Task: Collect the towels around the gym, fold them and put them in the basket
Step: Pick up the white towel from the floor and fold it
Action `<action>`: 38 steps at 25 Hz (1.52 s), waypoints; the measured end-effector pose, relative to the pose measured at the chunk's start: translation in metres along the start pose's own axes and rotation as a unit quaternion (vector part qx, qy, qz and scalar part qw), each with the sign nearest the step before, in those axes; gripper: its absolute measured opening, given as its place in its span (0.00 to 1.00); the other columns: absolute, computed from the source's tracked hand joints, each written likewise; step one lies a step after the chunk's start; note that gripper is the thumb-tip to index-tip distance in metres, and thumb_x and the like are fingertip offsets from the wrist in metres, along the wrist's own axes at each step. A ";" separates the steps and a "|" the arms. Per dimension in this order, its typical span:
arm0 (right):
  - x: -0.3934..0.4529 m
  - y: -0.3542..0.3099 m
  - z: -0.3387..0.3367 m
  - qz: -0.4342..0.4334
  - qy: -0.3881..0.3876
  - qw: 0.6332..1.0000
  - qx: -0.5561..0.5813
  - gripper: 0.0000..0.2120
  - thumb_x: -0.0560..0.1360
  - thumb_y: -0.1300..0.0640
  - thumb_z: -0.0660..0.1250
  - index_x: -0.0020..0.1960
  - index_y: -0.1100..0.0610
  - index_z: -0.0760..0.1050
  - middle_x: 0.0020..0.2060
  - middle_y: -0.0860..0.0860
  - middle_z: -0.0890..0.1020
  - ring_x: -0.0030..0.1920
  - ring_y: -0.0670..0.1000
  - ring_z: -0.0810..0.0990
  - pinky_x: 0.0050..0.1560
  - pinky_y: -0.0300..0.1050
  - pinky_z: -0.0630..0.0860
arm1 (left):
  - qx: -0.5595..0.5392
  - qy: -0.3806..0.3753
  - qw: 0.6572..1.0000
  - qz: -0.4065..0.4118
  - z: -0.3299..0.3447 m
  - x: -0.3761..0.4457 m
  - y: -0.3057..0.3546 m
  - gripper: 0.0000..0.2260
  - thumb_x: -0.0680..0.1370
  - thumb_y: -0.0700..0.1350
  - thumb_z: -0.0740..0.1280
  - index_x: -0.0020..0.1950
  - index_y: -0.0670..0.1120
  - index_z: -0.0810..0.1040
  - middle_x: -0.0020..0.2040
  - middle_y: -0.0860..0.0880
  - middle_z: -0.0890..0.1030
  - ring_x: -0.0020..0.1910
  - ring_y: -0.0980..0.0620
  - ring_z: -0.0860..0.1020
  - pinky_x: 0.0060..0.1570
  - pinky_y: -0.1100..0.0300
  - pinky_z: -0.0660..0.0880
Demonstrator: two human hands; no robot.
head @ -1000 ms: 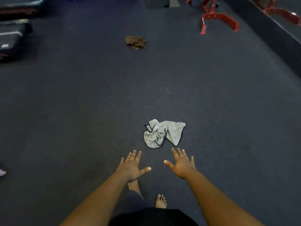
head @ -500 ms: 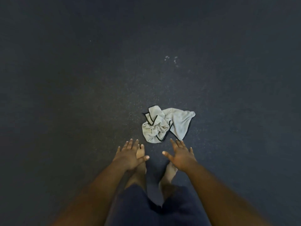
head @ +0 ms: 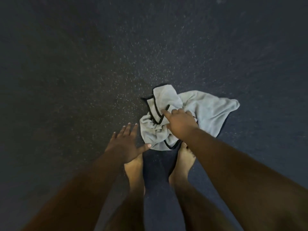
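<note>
We note a change from half a second ago: both hands then hovered short of the towel (head: 206, 112); now the right hand (head: 180, 123) has come down onto the crumpled middle of it, index finger stretched along a black-trimmed fold, the other fingers curling into the cloth. We cannot tell whether that grip has closed yet. The left hand (head: 126, 145) is open and spread, palm down, empty, its thumb just touching the towel's near-left edge. The view has also dropped closer to the floor (head: 83, 80), which suggests we are bent well over.

Judgement: the pick-up of this towel is starting; folding and the basket are still ahead, and no basket is in view.

Materials: the towel is pale grey, soft, matt pile, edged with thin black piping. It lies bunched in a loose heap, one flatter flap spread to the right. The floor is dark, speckled with pale flecks, and looks like rubber matting. Bare feet (head: 185, 157) stand just behind the towel's near edge.
</note>
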State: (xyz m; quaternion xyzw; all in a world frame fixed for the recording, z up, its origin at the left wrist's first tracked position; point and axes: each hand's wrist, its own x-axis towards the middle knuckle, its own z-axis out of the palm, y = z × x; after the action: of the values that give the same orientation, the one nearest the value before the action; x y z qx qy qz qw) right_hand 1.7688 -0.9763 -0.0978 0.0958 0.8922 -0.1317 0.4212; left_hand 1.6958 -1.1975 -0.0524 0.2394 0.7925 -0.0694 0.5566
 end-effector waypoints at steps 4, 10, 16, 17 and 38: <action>0.043 0.006 0.017 0.004 -0.043 0.992 -0.122 0.22 0.81 0.54 0.58 0.75 0.50 0.67 0.68 0.58 0.72 0.68 0.61 0.70 0.70 0.61 0.64 | 0.012 -0.022 1.000 0.002 0.025 0.036 0.002 0.47 0.74 0.77 0.51 0.83 0.52 0.38 0.84 0.48 0.41 0.83 0.47 0.43 0.80 0.43 0.46; -0.070 0.026 -0.004 0.040 0.014 0.999 0.017 0.15 0.82 0.47 0.62 0.65 0.51 0.76 0.62 0.55 0.74 0.64 0.60 0.71 0.63 0.57 0.69 | 0.031 -0.034 0.999 -0.002 -0.016 -0.047 0.030 0.45 0.76 0.75 0.53 0.83 0.51 0.38 0.84 0.47 0.41 0.83 0.47 0.42 0.79 0.42 0.45; -0.311 0.014 -0.132 0.129 0.063 0.975 0.171 0.15 0.80 0.42 0.63 0.61 0.48 0.80 0.58 0.51 0.77 0.64 0.55 0.72 0.60 0.53 0.69 | 0.094 -0.001 0.994 0.056 -0.130 -0.249 0.106 0.47 0.75 0.76 0.54 0.84 0.51 0.40 0.84 0.46 0.43 0.83 0.45 0.45 0.79 0.40 0.47; -0.351 0.007 -0.152 0.149 0.079 0.968 0.186 0.15 0.80 0.42 0.63 0.60 0.48 0.80 0.57 0.50 0.78 0.63 0.54 0.73 0.59 0.52 0.69 | 0.109 0.011 0.991 0.075 -0.148 -0.284 0.122 0.48 0.74 0.76 0.54 0.84 0.51 0.41 0.84 0.46 0.43 0.83 0.46 0.45 0.79 0.40 0.47; -0.784 -0.267 -0.063 0.699 0.347 0.403 0.478 0.13 0.82 0.42 0.60 0.56 0.50 0.76 0.49 0.53 0.84 0.51 0.60 0.82 0.46 0.49 0.73 | 0.582 0.031 0.660 0.474 -0.087 -0.602 0.284 0.47 0.75 0.76 0.53 0.83 0.52 0.38 0.84 0.49 0.40 0.83 0.49 0.42 0.80 0.44 0.45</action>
State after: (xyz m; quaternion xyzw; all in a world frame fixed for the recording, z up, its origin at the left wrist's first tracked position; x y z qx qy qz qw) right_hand 2.1396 -1.2562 0.5911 0.9092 0.3761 -0.1525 -0.0933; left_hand 1.9115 -1.0983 0.5749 0.8596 0.3870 -0.2354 0.2363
